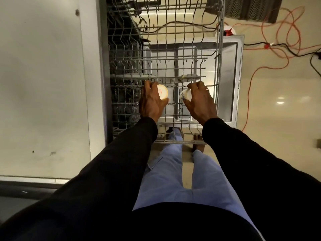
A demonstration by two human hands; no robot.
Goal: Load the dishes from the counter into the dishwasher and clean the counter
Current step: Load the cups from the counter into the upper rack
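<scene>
The left hand (150, 102) grips a small white cup with a red mark (163, 92), fingers curled over its side, and the right hand (199, 101) grips a second white cup with dark print (185, 96) the same way. The two hands are apart, level with each other, both low over the near part of the grey wire dishwasher rack (173, 66). Whether the cups already rest on the wires cannot be told. Each cup shows a round pale end to the camera. The rack is pulled out over the open grey metal dishwasher door (227, 80), which lies flat beneath it. Black sleeves (121, 162) run back from both wrists, with light blue trousers (173, 180) between them and a bare foot (198, 145) just under the rack's near edge. Left of the rack lies the pale desk (43, 84). To the right, orange cables (286, 40) loop across the beige floor (278, 119).
</scene>
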